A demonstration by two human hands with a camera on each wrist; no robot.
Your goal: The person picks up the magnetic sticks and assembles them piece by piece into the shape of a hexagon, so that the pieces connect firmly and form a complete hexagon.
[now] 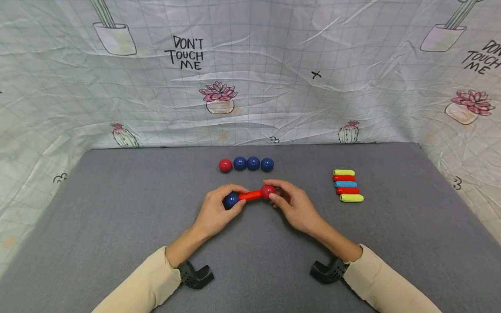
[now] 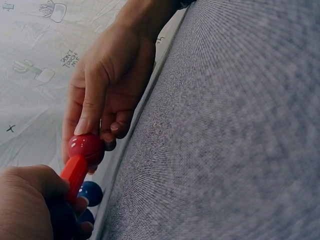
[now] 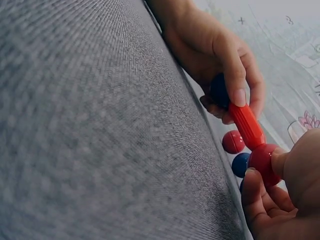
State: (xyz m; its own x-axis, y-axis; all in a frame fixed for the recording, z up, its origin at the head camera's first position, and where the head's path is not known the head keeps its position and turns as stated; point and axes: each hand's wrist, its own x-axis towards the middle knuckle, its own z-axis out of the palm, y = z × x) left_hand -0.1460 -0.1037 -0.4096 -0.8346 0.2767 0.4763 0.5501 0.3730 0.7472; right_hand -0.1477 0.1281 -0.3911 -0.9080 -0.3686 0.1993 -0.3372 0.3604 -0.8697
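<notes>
A red ribbed rod (image 1: 250, 195) joins a blue ball (image 1: 231, 200) at its left end and meets a red ball (image 1: 268, 191) at its right end. My left hand (image 1: 217, 208) pinches the rod near the blue ball, which sits within the curve of its fingers. With thumb and fingertips my right hand (image 1: 295, 208) grips the red ball. In the right wrist view the red ball (image 3: 264, 164) touches the end of the rod (image 3: 246, 126). The left wrist view shows the blue ball mostly hidden behind the left hand (image 2: 30, 200).
Beyond the hands a loose red ball (image 1: 225, 165) lies in a row with several blue balls (image 1: 253, 163). To the right, yellow, red and blue rods (image 1: 346, 184) lie stacked side by side on the grey table (image 1: 137, 208). A printed cloth (image 1: 274, 104) hangs behind.
</notes>
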